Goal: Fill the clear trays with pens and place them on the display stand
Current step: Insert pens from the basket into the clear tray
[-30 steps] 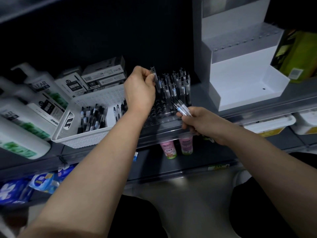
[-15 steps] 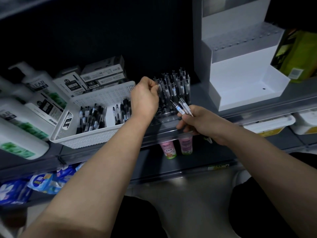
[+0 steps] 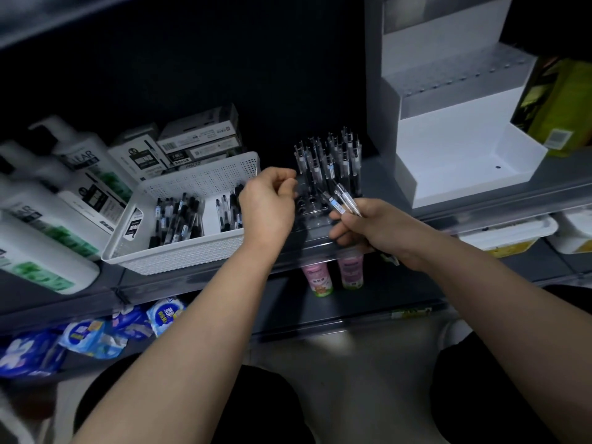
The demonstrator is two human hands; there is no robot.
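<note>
A clear tray [image 3: 315, 216] stands on the grey shelf, with several pens [image 3: 333, 158] upright in its back rows and open holes in front. My left hand [image 3: 267, 203] hovers at the tray's left edge, fingers curled, with nothing visible in it. My right hand [image 3: 365, 227] grips a few clear pens [image 3: 342, 200] just in front of the tray, tips pointing up and left. A white perforated basket [image 3: 179, 251] to the left holds several loose pens [image 3: 179, 219]. The white stepped display stand [image 3: 464, 177] sits to the right with nothing on it.
Boxes of pens [image 3: 198, 139] are stacked behind the basket, and white pump bottles [image 3: 48, 219] lie at the left. Pink bottles [image 3: 333, 274] stand on the lower shelf, blue packets [image 3: 96, 334] lower left. A green-yellow package [image 3: 557, 104] flanks the stand.
My left hand set a pen down into the tray, then let go and drew back down and left. My right hand stayed in place with its pens.
</note>
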